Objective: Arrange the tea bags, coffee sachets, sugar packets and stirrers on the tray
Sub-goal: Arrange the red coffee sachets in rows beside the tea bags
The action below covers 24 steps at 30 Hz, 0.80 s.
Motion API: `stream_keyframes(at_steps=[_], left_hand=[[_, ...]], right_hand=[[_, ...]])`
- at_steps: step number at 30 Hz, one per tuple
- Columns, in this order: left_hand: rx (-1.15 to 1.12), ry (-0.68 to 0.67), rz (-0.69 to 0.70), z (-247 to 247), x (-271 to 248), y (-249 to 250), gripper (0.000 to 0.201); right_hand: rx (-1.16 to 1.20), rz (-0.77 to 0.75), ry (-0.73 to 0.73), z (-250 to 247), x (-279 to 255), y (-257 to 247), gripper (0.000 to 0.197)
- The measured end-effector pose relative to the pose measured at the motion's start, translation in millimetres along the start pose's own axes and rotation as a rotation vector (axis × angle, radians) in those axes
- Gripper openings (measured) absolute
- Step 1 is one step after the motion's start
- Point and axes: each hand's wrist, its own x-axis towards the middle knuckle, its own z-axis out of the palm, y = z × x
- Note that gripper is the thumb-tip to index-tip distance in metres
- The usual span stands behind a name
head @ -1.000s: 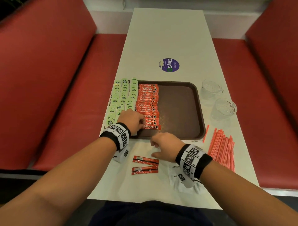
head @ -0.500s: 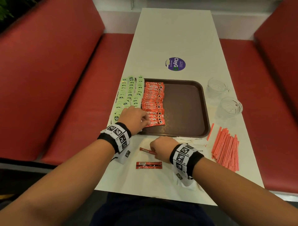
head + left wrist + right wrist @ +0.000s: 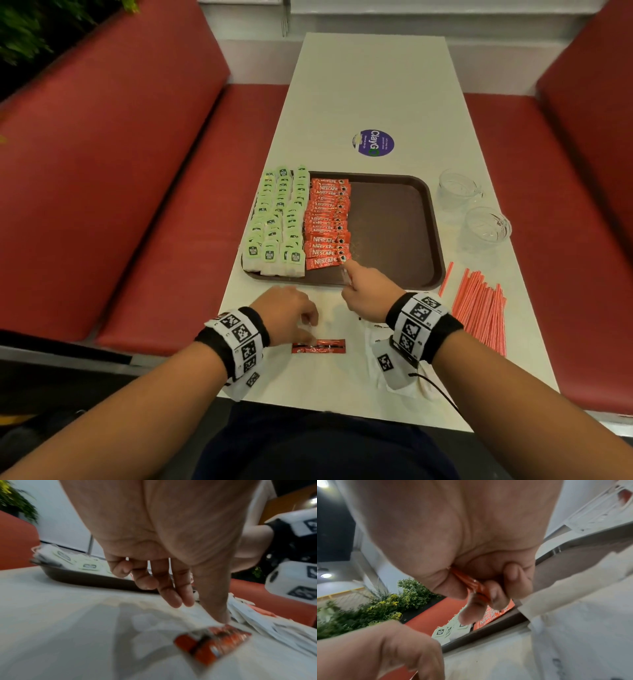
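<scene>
A brown tray holds columns of green tea bags at its left and a row of red coffee sachets beside them. My right hand pinches one coffee sachet edge-up between thumb and fingers, just over the tray's near rim at the front end of that row. One loose coffee sachet lies on the table in front of the tray. My left hand hovers over its left end with fingers loosely spread, the thumb touching the sachet. White sugar packets lie under my right wrist.
Red stirrers lie in a loose bundle right of the tray, one apart from it. Two glass cups stand at the tray's right. A purple sticker marks the white table beyond; red benches flank both sides.
My right hand picked one sachet off the table and carried it forward to the tray's near edge. My left hand left the sachet row and came back to the remaining loose sachet.
</scene>
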Motion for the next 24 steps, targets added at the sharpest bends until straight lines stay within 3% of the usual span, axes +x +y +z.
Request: stream_keyframes(at_steps=[5, 9, 13, 15, 17, 21, 24], left_hand=[[0.058, -0.068, 0.010, 16, 4, 7, 0.030], [0.067, -0.004, 0.008, 15, 6, 9, 0.016], [-0.057, 0.300, 0.043, 2, 10, 7, 0.005], [-0.068, 0.469, 0.066, -7, 14, 5, 0.011], [-0.065, 0.556, 0.080, -17, 18, 4, 0.015], [-0.133, 0.528, 0.066, -31, 24, 2, 0.023], [-0.221, 0.474, -0.012, -38, 25, -1, 0.018]], right_hand=[[0.066, -0.052, 0.072, 3, -7, 7, 0.011], [0.083, -0.026, 0.079, 2, -9, 11, 0.020], [0.030, -0.045, 0.039, -1, -5, 15, 0.028], [0.014, -0.043, 0.014, -6, -2, 16, 0.040], [0.027, -0.037, -0.007, -12, 1, 17, 0.040], [0.058, -0.076, 0.031, -21, 8, 18, 0.024], [0.075, -0.096, 0.076, -26, 11, 20, 0.019]])
